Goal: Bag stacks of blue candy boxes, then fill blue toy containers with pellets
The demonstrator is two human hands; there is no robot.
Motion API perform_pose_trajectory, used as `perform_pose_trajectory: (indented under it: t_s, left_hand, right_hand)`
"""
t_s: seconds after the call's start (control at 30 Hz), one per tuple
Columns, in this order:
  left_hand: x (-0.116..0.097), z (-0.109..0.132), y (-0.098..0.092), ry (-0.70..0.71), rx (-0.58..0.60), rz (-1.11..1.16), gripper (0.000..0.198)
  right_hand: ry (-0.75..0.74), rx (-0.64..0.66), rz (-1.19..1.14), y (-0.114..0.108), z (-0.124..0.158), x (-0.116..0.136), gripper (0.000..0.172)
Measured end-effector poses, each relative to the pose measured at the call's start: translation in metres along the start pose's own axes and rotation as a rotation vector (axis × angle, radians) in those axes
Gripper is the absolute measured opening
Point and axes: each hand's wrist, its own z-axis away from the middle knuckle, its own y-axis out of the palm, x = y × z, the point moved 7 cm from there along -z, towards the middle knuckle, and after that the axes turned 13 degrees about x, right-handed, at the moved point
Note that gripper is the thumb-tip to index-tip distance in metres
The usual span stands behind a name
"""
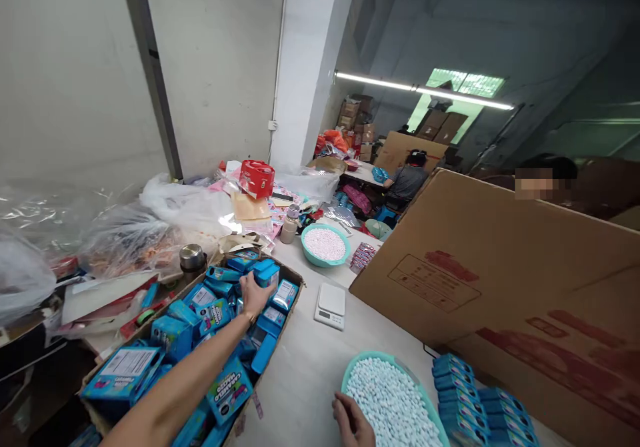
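My left hand (256,296) reaches into a long cardboard box (295,293) crowded with blue candy tins. Its fingers and thumb close around a blue tin (269,273) near the far end. Other tins, such as the one with "Caramelo" lettering (230,388), lie jumbled about my forearm. At the bottom of the view, my right hand (353,421) is beside the rim of a turquoise basin (431,400) full of pale blue candies (390,400). The fingers of this hand are loosely bent and slightly apart, with nothing visible in them.
A white scale (331,305) sits on the table (300,360). Beyond it are a basin of pale pink candies (324,244) and a bottle (290,224). Stacked blue packs (459,393) stand by a large cardboard panel (500,287) at right. Plastic bags (185,207) crowd the left.
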Motion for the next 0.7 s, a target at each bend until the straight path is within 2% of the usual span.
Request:
perform_pose_trajectory:
  t_s: [0.1,0.13,0.17,0.23,0.3,0.37,0.4,0.47,0.53,0.6,0.7]
  left_hand:
    - [-0.037,0.072,-0.007,0.399,0.182,0.219,0.066]
    - [-0.045,0.099,-0.004,0.445,0.265,0.314,0.066]
    - [-0.051,0.124,0.001,0.434,0.327,0.401,0.066]
    - [-0.061,0.168,0.020,0.336,0.501,0.572,0.066]
    - [-0.068,0.200,0.045,0.149,0.653,0.803,0.062]
    - [-0.071,0.224,0.076,-0.165,0.792,1.054,0.056]
    - [-0.071,0.236,0.093,-0.358,0.876,1.155,0.054]
    - [-0.077,0.268,0.125,-0.731,1.123,1.288,0.057]
    - [-0.083,0.298,0.148,-1.005,1.364,1.358,0.063]
    - [-0.083,0.322,0.169,-1.160,1.493,1.369,0.065]
    - [-0.071,0.351,0.203,-1.191,1.585,1.232,0.059]
  right_hand:
    - [-0.006,0.099,-0.161,0.001,-0.003,0.035,0.060]
    - [-0.035,0.152,-0.206,0.006,-0.003,0.052,0.064]
    - [-0.080,0.205,-0.251,0.011,-0.002,0.071,0.070]
    - [-0.202,0.282,-0.311,0.018,0.002,0.107,0.080]
    - [-0.316,0.320,-0.345,0.014,0.009,0.134,0.082]
    - [-0.401,0.324,-0.364,-0.005,0.019,0.148,0.080]
    - [-0.435,0.318,-0.359,-0.019,0.025,0.151,0.080]
    - [-0.470,0.309,-0.278,-0.054,0.038,0.153,0.085]
    - [-0.453,0.315,-0.090,-0.090,0.050,0.152,0.090]
    - [-0.416,0.340,0.150,-0.121,0.060,0.154,0.095]
    - [-0.434,0.425,0.461,-0.150,0.071,0.165,0.099]
